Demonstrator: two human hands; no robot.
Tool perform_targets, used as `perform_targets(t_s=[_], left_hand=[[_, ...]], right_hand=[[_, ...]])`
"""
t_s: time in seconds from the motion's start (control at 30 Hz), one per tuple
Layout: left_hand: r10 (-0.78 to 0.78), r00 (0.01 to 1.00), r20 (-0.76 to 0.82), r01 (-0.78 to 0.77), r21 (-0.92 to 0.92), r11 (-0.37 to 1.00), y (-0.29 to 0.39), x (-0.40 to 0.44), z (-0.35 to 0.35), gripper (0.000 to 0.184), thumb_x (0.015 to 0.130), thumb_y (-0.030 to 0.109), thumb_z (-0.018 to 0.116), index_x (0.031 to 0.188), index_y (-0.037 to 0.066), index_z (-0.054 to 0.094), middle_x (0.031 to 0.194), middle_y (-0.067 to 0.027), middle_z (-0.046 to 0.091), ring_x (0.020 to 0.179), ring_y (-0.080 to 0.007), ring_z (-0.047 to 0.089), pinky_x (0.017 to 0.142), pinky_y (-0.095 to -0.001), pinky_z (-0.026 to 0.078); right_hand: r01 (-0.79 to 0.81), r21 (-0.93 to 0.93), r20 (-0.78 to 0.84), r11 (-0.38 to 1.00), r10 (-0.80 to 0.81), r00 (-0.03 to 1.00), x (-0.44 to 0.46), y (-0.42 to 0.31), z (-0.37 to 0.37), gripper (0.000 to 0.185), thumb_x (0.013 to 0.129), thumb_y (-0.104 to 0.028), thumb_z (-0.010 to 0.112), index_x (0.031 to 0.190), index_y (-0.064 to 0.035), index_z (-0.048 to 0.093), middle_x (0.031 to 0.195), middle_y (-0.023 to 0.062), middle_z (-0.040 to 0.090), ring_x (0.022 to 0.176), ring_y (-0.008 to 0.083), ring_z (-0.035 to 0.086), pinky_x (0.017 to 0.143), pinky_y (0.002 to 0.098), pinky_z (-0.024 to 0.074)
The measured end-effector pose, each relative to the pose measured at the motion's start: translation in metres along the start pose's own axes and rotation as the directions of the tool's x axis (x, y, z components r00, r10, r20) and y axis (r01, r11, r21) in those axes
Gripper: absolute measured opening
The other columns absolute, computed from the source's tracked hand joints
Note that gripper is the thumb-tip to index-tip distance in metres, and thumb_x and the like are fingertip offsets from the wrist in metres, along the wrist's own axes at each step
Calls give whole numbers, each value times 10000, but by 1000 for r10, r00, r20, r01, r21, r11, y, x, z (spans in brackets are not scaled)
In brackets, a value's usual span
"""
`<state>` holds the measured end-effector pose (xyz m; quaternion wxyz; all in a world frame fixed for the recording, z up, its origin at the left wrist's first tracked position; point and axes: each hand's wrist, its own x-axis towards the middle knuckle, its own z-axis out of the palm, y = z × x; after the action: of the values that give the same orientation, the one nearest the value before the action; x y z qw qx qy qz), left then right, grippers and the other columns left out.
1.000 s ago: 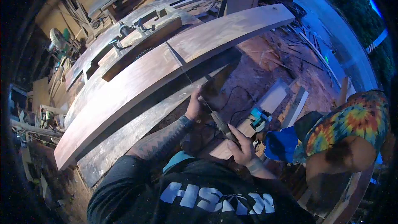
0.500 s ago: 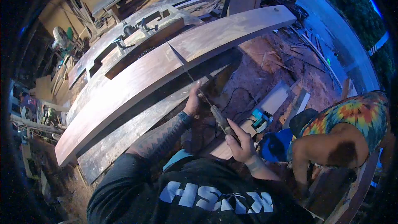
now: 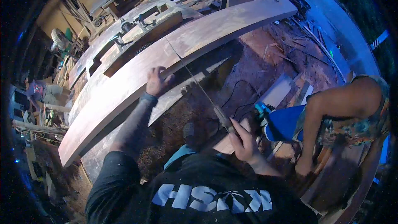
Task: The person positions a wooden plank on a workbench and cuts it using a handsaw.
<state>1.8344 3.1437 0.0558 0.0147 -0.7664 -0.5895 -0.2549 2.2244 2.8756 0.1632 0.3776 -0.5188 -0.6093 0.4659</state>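
A long, curved wooden beam point(image 3: 124, 79) lies across the bench. My left hand point(image 3: 156, 82) rests on its near edge, fingers apart, with the thumb toward the right. My right hand point(image 3: 244, 141) is wrapped round the handle of a handsaw point(image 3: 203, 91). Its long, thin blade shows almost edge-on and reaches up to the beam's near edge, to the right of my left hand. A narrow dark line continues across the beam's top from there; I cannot tell whether it is blade, cut or shadow.
A co-worker point(image 3: 344, 112) bends down close on my right, beside a blue object point(image 3: 284, 123) and a teal power tool point(image 3: 262, 110). Clamps point(image 3: 126, 25) sit on a wooden frame behind the beam. Another person point(image 3: 49, 93) is far left. Scrap wood and a cable point(image 3: 244, 82) lie on the ground.
My left hand has left the saw's handle end and moved up and left onto the beam's edge. The right hand keeps the saw. The co-worker has shifted, with the blue object more exposed.
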Motion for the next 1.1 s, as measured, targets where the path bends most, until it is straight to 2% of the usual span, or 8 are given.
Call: perform_targets(t_s=[0.1,0.27,0.33,0.5,0.7,0.83,1.03,1.1], left_hand=[[-66,990,122,44,178,983,-35,12,-3,852,777,581,846,1345,34,523,1400,-201,542,1283,-389,534,948,-575,507],[-474,806,354,336,385,859,-32,44,5,1030,748,634,837,1475,39,416,1475,-220,463,1359,-499,467,1029,-671,467],[-570,727,383,443,373,815,9,55,-21,978,793,624,795,1476,19,439,1560,-263,400,1382,-516,449,1044,-667,457],[-506,753,421,359,381,852,-6,57,-20,865,917,523,645,1524,-42,397,1551,-357,399,1399,-554,438,1116,-608,425],[-342,754,561,50,471,881,-25,61,-4,748,918,437,614,1438,-82,475,1472,-404,465,1330,-547,520,1143,-546,421],[-431,795,428,249,418,874,5,60,-24,667,913,398,622,1368,-85,542,1368,-364,547,1225,-509,591,1057,-548,488],[-373,803,465,174,415,893,30,58,-51,610,889,433,667,1264,-44,606,1225,-272,631,1119,-466,641,970,-533,542],[-388,822,416,218,401,890,16,55,-36,598,876,457,689,1227,-23,619,1178,-256,653,1097,-464,656,946,-525,556]], right_hand=[[-85,-16,13,996,85,996,-9,14,2,486,1049,-198,580,1445,79,520,1174,238,717,1067,298,693,922,373,517],[342,-183,-190,921,-375,907,39,76,55,468,1047,-181,584,1427,86,529,1162,234,717,1072,339,693,954,385,518],[35,-19,-26,999,-35,999,25,20,31,472,1040,-164,583,1429,96,524,1195,275,704,1128,340,696,960,384,519],[112,-39,-61,993,-114,992,-2,24,23,509,1032,-164,580,1460,96,485,1175,307,698,1121,309,709,900,362,533],[184,-163,-112,969,-203,973,44,36,50,446,1038,-99,510,1447,79,525,954,131,730,827,152,635,736,302,494],[17,6,-91,1000,-16,996,-18,20,15,437,1039,-103,517,1438,73,539,903,114,716,794,137,624,691,289,484],[315,-62,-253,947,-320,913,83,107,78,414,1057,-154,575,1396,82,551,1258,227,679,1134,257,666,965,349,512],[234,-6,-209,972,-230,951,71,92,69,405,1056,-146,577,1390,81,554,1269,232,678,1184,283,654,990,353,503]])
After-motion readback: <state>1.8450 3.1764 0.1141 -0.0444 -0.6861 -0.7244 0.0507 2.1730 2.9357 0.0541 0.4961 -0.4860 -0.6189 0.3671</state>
